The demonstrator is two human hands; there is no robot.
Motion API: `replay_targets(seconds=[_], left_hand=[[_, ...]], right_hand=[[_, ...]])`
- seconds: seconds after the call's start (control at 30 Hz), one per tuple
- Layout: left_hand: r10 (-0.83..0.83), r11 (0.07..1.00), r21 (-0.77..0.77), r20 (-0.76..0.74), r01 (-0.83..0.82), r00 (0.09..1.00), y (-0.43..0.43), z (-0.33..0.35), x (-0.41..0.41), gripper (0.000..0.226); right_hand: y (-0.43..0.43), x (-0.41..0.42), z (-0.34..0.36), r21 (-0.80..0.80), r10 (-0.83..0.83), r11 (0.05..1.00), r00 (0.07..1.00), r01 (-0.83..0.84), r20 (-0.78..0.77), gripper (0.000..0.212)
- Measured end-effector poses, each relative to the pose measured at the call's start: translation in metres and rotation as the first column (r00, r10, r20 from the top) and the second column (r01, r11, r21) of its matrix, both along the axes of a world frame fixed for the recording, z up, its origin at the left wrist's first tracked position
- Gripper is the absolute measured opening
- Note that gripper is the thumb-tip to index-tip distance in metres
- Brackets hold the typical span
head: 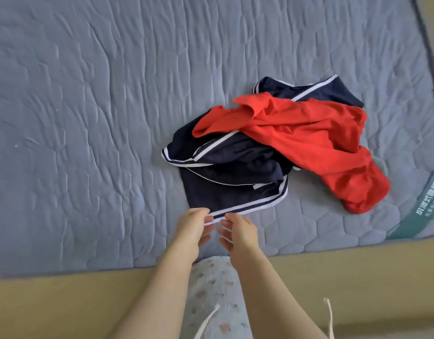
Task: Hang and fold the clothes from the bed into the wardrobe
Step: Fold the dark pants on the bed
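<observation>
A crumpled navy garment with white stripes (225,172) lies on the bed, its striped hem towards me. A red garment (308,133) is draped over its far and right side. My left hand (192,227) pinches the near corner of the navy hem between thumb and fingers. Close beside it, my right hand (239,232) touches the same hem with its thumb tip, its loosely curled fingers holding nothing.
The clothes lie on a grey-blue quilted bed cover (88,118) with a green label strip (426,204) at the right edge. A tan bed edge (64,302) runs along the near side. My patterned trousers with white drawstrings (211,289) show below my arms.
</observation>
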State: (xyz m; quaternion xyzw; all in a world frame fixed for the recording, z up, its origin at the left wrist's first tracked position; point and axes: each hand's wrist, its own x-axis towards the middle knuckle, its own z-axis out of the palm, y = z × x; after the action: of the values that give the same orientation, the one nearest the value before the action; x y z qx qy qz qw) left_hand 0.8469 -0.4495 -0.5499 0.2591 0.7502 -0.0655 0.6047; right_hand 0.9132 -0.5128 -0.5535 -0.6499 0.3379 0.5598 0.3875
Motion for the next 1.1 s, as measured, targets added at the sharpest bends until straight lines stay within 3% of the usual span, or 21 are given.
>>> replay_targets(seconds=[0.17,0.3,0.5,0.53,0.7,0.93,1.03,1.1], left_hand=[[0.109,0.994,-0.018,-0.121,-0.112,0.987,-0.012,-0.062,-0.022,0.018],[0.137,0.99,0.038,-0.195,-0.132,0.971,-0.014,-0.105,-0.021,0.015],[0.113,0.993,0.062,-0.151,-0.105,0.982,-0.011,-0.135,-0.02,0.016],[0.103,0.994,0.059,-0.142,-0.096,0.984,-0.011,-0.133,-0.02,0.007],[0.04,0.999,0.002,-0.041,-0.04,0.998,-0.006,-0.095,-0.022,0.017],[-0.065,0.99,0.137,0.246,0.032,0.967,0.038,0.025,-0.016,0.01],[-0.139,0.966,0.254,0.329,0.055,0.934,0.059,0.093,-0.014,0.019],[-0.185,0.944,0.324,0.379,0.057,0.907,0.066,0.136,-0.014,0.022]], right_hand=[[-0.03,-0.017,-0.047,-0.122,-0.092,0.99,0.987,0.075,-0.135,0.009],[-0.039,-0.015,-0.079,-0.19,-0.11,0.978,0.988,0.087,-0.11,0.012],[-0.029,-0.014,-0.105,-0.178,-0.051,0.983,0.995,0.035,-0.084,0.013],[-0.027,-0.015,-0.105,-0.18,-0.048,0.983,0.996,0.033,-0.078,0.014],[-0.017,-0.02,-0.081,-0.156,-0.066,0.986,0.995,0.054,-0.078,0.017],[0.005,-0.014,0.01,-0.01,-0.143,0.99,0.986,0.142,-0.087,0.017],[0.013,-0.001,0.064,0.13,-0.165,0.979,0.984,0.155,0.071,0.039],[0.021,0.01,0.098,0.182,-0.053,0.983,0.965,0.006,0.256,0.06]])
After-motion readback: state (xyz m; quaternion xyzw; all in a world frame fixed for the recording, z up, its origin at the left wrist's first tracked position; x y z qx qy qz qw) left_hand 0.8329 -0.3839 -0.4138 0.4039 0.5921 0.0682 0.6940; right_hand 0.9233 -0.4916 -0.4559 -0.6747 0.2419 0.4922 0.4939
